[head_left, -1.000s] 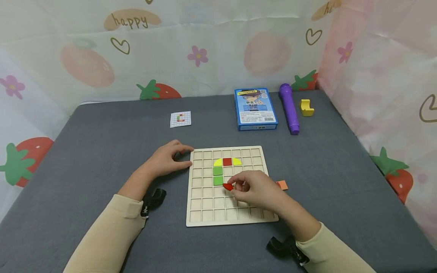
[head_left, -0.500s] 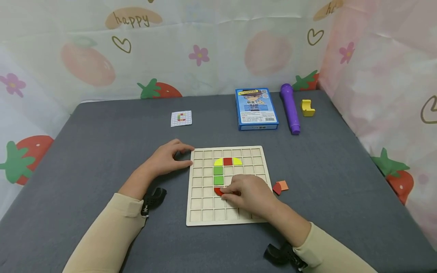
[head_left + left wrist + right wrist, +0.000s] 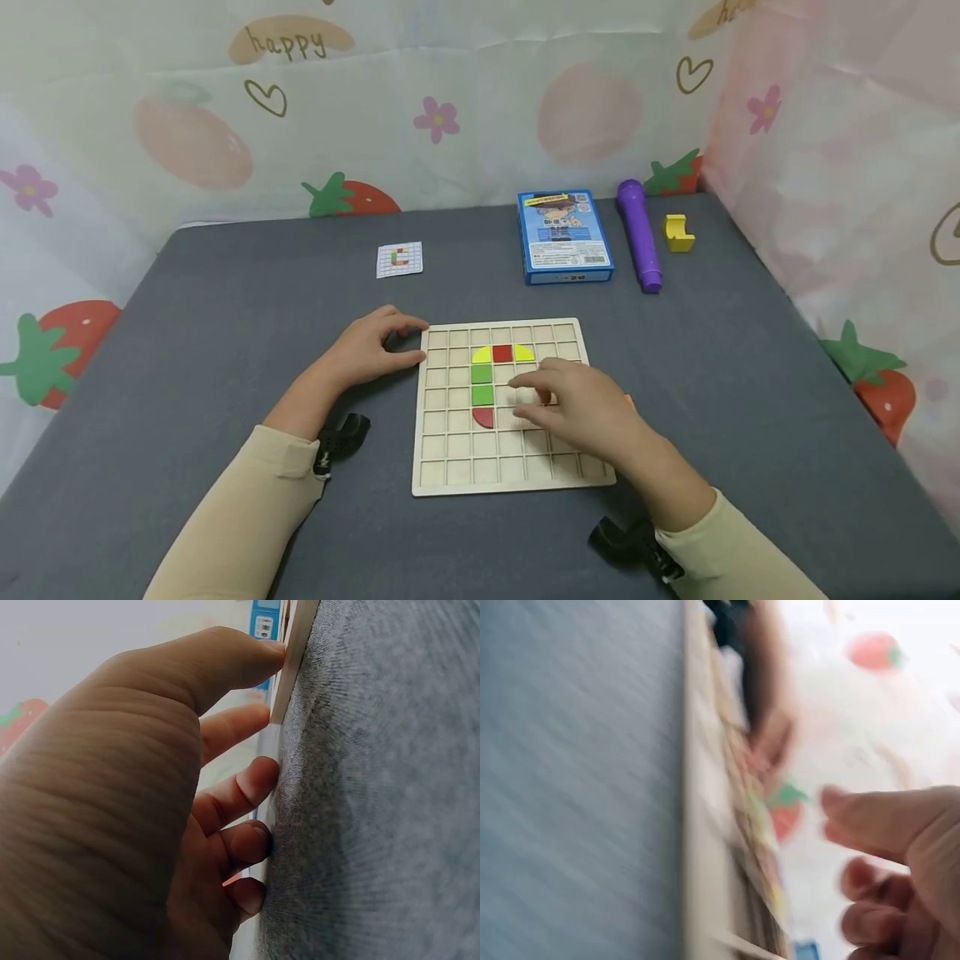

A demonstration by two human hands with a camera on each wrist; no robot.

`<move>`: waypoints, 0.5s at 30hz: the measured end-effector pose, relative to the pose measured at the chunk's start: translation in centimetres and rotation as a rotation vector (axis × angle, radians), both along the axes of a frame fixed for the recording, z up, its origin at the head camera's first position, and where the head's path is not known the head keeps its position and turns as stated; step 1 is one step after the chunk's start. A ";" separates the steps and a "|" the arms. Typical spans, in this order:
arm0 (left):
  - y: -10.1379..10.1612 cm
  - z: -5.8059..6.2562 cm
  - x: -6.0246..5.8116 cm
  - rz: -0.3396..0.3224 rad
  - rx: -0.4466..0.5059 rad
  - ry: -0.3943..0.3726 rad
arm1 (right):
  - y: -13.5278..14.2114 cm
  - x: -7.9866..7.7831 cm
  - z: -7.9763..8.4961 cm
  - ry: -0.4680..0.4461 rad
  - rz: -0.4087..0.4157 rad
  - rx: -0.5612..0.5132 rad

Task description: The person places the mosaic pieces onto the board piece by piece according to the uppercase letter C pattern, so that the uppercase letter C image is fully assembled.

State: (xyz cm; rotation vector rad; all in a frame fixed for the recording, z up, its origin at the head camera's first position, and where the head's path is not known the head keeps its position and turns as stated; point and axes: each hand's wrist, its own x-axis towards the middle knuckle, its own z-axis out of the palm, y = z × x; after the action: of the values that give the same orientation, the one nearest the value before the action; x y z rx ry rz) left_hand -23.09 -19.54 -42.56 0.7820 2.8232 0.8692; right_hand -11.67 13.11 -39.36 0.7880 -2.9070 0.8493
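My left hand (image 3: 375, 343) touches the left edge of a wooden grid board (image 3: 445, 450) near its far corner; in the left wrist view its thumb (image 3: 244, 664) lies against the board's side. Above the board's middle, my right hand (image 3: 581, 408) hovers with thumb and index finger apart and nothing between them. In the grid sit a red quarter-round tile (image 3: 483, 418), two green square tiles (image 3: 482, 385) in line behind it, a red square tile (image 3: 502, 353), and a yellow quarter-round tile (image 3: 524, 353) on either side of that square.
A small pattern card (image 3: 400, 259) lies beyond the board. A blue box (image 3: 567, 237), a purple microphone-shaped stick (image 3: 639, 237) and a yellow block (image 3: 678, 234) stand at the back right. An orange tile (image 3: 630, 402) shows partly behind my right hand.
My right hand brought the red quarter-round tile to the cell below the green squares, let go, and moved back to the right with its fingers parted. My left hand stayed at the board's edge.
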 end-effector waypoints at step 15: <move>0.1 0.2 0.3 0.000 0.002 0.009 | 8.5 -1.6 2.4 -0.445 -0.147 0.072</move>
State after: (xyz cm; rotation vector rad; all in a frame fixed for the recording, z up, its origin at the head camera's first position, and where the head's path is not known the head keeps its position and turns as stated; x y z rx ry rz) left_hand -22.84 -19.41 -42.32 0.7881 2.8303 0.8713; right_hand -13.22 21.57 -36.95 0.4219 -3.3411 1.0244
